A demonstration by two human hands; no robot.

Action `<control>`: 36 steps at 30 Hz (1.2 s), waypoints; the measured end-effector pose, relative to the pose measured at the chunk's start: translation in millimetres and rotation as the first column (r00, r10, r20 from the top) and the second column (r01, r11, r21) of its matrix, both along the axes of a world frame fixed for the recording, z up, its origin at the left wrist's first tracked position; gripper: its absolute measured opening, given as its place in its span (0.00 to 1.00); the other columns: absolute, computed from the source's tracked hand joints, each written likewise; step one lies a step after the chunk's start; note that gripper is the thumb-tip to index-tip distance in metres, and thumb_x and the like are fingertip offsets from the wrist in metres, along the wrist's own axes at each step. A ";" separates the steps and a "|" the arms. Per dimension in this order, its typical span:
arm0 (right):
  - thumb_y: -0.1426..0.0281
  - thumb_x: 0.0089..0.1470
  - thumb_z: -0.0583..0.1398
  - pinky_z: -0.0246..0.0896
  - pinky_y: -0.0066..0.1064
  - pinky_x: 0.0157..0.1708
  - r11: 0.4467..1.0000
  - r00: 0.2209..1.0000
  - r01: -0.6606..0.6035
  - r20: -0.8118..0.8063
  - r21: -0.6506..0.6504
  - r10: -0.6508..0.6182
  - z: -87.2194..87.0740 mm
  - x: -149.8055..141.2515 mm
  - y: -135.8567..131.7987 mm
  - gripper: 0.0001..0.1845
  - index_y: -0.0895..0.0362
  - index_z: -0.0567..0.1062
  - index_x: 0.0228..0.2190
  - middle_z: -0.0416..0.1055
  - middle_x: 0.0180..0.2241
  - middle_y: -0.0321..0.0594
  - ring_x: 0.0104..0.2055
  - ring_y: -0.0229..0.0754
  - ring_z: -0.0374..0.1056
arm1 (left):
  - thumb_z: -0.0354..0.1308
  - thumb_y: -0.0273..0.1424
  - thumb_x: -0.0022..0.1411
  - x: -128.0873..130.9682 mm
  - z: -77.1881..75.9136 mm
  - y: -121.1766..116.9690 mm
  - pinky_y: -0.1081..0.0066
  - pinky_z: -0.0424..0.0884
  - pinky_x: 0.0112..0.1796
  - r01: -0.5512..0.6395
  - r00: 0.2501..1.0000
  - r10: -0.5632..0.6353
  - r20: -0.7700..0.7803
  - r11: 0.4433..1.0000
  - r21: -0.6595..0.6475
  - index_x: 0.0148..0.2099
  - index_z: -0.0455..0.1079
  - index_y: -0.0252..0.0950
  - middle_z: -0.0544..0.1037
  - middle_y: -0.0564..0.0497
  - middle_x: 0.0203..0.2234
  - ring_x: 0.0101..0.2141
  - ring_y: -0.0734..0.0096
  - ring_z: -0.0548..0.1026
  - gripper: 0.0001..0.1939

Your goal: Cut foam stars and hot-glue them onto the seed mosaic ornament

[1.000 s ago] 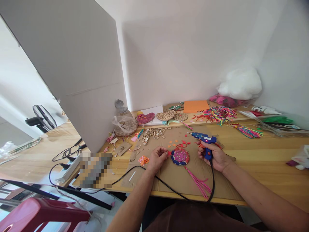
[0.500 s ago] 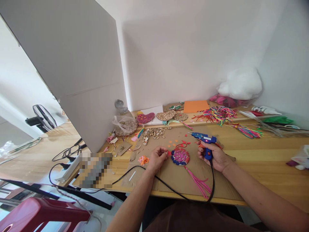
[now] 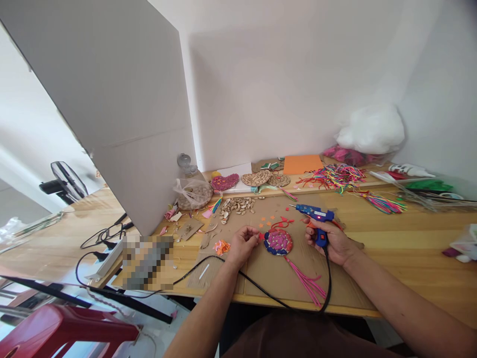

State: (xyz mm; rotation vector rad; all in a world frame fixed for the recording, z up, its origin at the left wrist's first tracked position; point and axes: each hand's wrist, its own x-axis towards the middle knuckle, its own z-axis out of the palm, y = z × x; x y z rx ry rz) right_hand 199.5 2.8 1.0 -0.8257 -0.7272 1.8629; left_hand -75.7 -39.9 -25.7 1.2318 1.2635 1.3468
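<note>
My right hand point(image 3: 331, 242) is wrapped round the grip of a blue hot glue gun point(image 3: 315, 215), its nozzle pointing left and a red light lit on its body. My left hand point(image 3: 242, 243) is pinched on a small red piece at the left edge of a round ornament point(image 3: 278, 241) of pink and blue shells with a pink tassel point(image 3: 305, 281). The ornament lies on a sheet of cardboard point(image 3: 261, 268) on the wooden table point(image 3: 410, 248). The gun's black cord point(image 3: 328, 288) runs down toward me.
A loose pile of shells point(image 3: 236, 205), a bag of shells point(image 3: 193, 193), woven heart and round mats point(image 3: 257, 179), coloured strings point(image 3: 337, 176), orange paper point(image 3: 301, 163) and a white stuffing bag point(image 3: 370, 129) lie further back. A grey board point(image 3: 122, 109) stands left; a power strip point(image 3: 108, 258) and cables lie beneath it.
</note>
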 end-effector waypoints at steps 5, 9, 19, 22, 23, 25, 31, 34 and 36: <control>0.70 0.50 0.66 0.67 0.25 0.21 1.000 1.000 0.000 -0.003 0.004 0.000 -1.3 0.4 0.7 0.06 0.58 0.78 0.33 0.70 0.21 0.36 0.24 0.37 0.69 | 0.64 0.32 0.51 0.5 1.0 -0.6 0.74 0.64 0.28 0.002 1.000 -0.002 0.007 1.000 0.002 0.35 0.70 0.36 0.74 0.55 0.21 0.23 0.75 0.70 0.09; 0.69 0.50 0.66 0.68 0.25 0.22 1.000 1.000 -0.004 -0.007 0.002 0.004 -1.5 0.3 1.3 0.07 0.58 0.78 0.32 0.70 0.21 0.36 0.24 0.37 0.69 | 0.64 0.32 0.51 1.0 1.3 -0.8 0.74 0.64 0.29 0.005 1.000 -0.005 0.016 1.000 0.007 0.35 0.69 0.35 0.73 0.55 0.21 0.24 0.75 0.70 0.09; 0.69 0.50 0.66 0.67 0.25 0.22 1.000 1.000 -0.012 -0.016 0.010 0.012 -3.8 0.9 1.6 0.07 0.58 0.78 0.32 0.69 0.22 0.36 0.24 0.36 0.68 | 0.64 0.33 0.52 0.9 1.7 -1.6 0.75 0.64 0.29 0.005 1.000 -0.005 0.024 1.000 0.007 0.36 0.69 0.35 0.74 0.55 0.22 0.24 0.76 0.70 0.10; 0.69 0.50 0.67 0.67 0.25 0.22 1.000 1.000 -0.010 -0.020 0.014 0.010 -4.0 0.8 1.8 0.08 0.59 0.77 0.33 0.69 0.22 0.36 0.24 0.37 0.68 | 0.64 0.33 0.52 0.5 1.6 -1.3 0.75 0.65 0.30 0.009 1.000 -0.010 0.029 1.000 0.004 0.36 0.69 0.35 0.74 0.55 0.22 0.24 0.76 0.70 0.10; 0.69 0.49 0.67 0.66 0.25 0.22 1.000 1.000 -0.009 -0.020 0.013 0.009 -3.6 0.6 1.7 0.08 0.59 0.77 0.33 0.69 0.22 0.36 0.24 0.37 0.68 | 0.64 0.33 0.52 0.3 1.4 -0.9 0.75 0.65 0.30 0.012 0.999 -0.012 0.031 1.000 0.003 0.36 0.69 0.35 0.74 0.55 0.22 0.24 0.76 0.70 0.10; 0.69 0.49 0.67 0.66 0.25 0.22 1.000 1.000 -0.007 -0.018 0.012 0.007 -1.6 -0.2 0.8 0.08 0.59 0.77 0.33 0.69 0.22 0.37 0.23 0.37 0.67 | 0.65 0.34 0.52 0.0 1.0 -0.2 0.75 0.65 0.29 0.014 0.999 -0.014 0.035 1.000 0.003 0.36 0.69 0.35 0.73 0.56 0.22 0.24 0.76 0.70 0.11; 0.71 0.50 0.67 0.69 0.23 0.24 1.000 1.000 -0.016 0.005 0.004 0.016 9.2 -1.7 -6.7 0.06 0.57 0.78 0.32 0.70 0.23 0.37 0.24 0.37 0.69 | 0.65 0.34 0.51 0.4 -0.2 -0.3 0.74 0.66 0.30 -0.005 1.000 0.005 0.021 1.000 0.011 0.36 0.70 0.35 0.74 0.55 0.23 0.24 0.76 0.70 0.11; 0.72 0.47 0.68 0.70 0.23 0.25 1.000 0.999 0.002 0.040 0.002 -0.003 7.9 -0.2 -5.1 0.09 0.57 0.79 0.34 0.70 0.23 0.38 0.25 0.38 0.70 | 0.65 0.33 0.52 -0.9 -2.1 1.0 0.74 0.65 0.29 -0.005 1.000 0.005 0.009 1.000 0.013 0.36 0.70 0.35 0.73 0.55 0.22 0.24 0.77 0.70 0.11; 0.72 0.45 0.69 0.71 0.24 0.26 1.000 0.998 0.005 0.065 0.004 -0.006 5.2 0.3 -2.6 0.10 0.57 0.79 0.34 0.70 0.23 0.39 0.25 0.39 0.70 | 0.65 0.33 0.52 -2.1 -3.4 2.0 0.74 0.65 0.29 -0.005 1.000 0.005 0.005 1.000 0.016 0.36 0.70 0.35 0.74 0.55 0.22 0.24 0.77 0.70 0.11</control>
